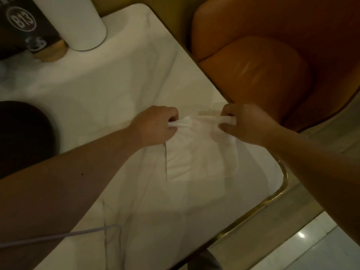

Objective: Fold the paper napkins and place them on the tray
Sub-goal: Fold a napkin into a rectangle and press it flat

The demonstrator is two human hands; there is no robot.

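White table [116, 90] | left hand [155, 125], right hand [247, 125] each pinching napkin [198, 151] corners

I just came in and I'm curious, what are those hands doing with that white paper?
A person is working on a paper napkin at a white table. The left hand pinches one far corner and the right hand pinches the other, while the rest lies on the table. It is not folded yet. A dark round thing sits at the left; I cannot tell what it is.

White marble-look worktop [116, 90] with brass edge carries a white cylinder [78, 22], a black "B13" sign [21, 26], and a thin white paper napkin [198, 156].
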